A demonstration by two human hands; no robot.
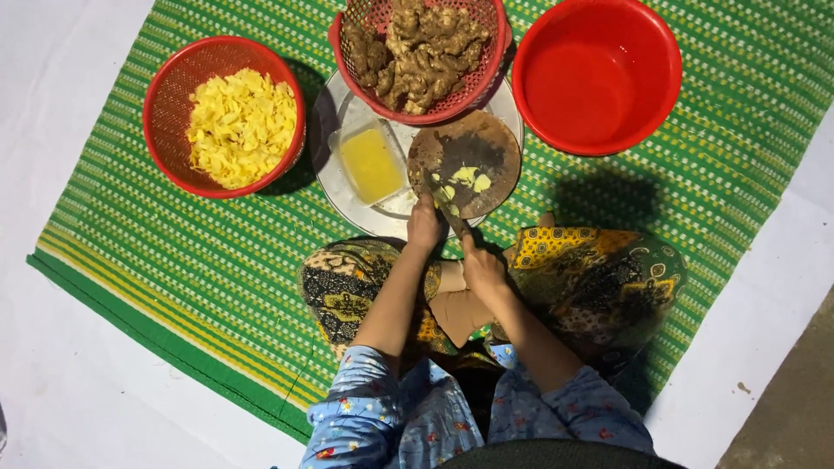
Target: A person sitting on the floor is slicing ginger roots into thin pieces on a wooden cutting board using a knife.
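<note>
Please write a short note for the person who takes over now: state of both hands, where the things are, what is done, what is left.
Left hand: at the near edge of the round chopping board, steadying it or a piece there.
Right hand: grips the knife, blade over the board.
Done: yellow slices fill the left red basket; a few cut pieces lie on the board.
Left: whole ginger roots in the top basket.
The red bowl holds nothing visible.
</note>
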